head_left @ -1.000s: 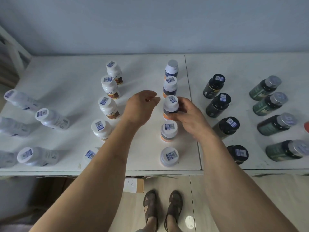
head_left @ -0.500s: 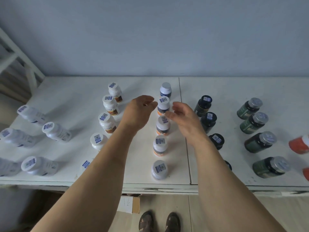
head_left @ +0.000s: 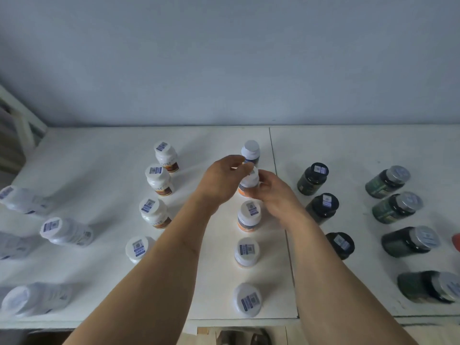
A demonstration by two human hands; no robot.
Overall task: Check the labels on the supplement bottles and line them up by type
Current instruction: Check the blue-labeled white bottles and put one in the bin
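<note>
White-capped bottle (head_left: 248, 183) with an orange band sits gripped by the right hand (head_left: 271, 192); the left hand (head_left: 219, 180) pinches at its cap. Label print is unreadable. Bare tabletop (head_left: 99, 155) lies open left of the left hand.

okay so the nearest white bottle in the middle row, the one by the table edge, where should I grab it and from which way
Take the nearest white bottle by its wide cap, coming straight down from above. It stands upright with the flat, barcode-stickered cap facing up, and its sides are mostly hidden from this angle. The table is bare on both sides of it, so fingers should fit around the cap rim. Both hands are busy on a farther bottle.
</note>
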